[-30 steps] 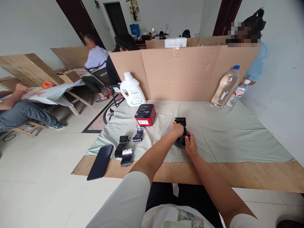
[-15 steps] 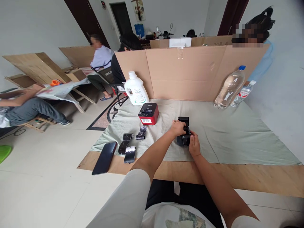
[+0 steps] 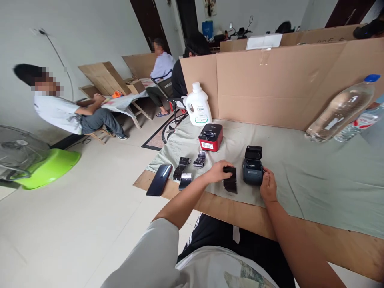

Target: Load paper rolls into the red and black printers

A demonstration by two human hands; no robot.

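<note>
My left hand point(image 3: 220, 172) pinches a paper roll point(image 3: 230, 182) with a dark printed strip hanging down, blurred by motion, just left of the printer. My right hand point(image 3: 269, 186) grips the right side of a small black portable label printer point(image 3: 252, 174), which rests on the cloth. The printer's lid point(image 3: 253, 152) stands raised. Left of my hands lie several more dark-printed paper rolls, among them one roll point(image 3: 200, 159) close to a red and black box-shaped device point(image 3: 211, 137).
A dark phone point(image 3: 159, 180) lies at the table's left edge. Behind stand a white jug point(image 3: 199, 105), a cardboard partition point(image 3: 279, 88) and a large clear bottle point(image 3: 345, 108) beside a smaller one. People sit at another table on the left, near a fan point(image 3: 21, 148) and green basin point(image 3: 57, 168).
My left hand has drawn the paper roll out of the printer and moved left with it. My right hand stays on the printer. The view has turned left.
</note>
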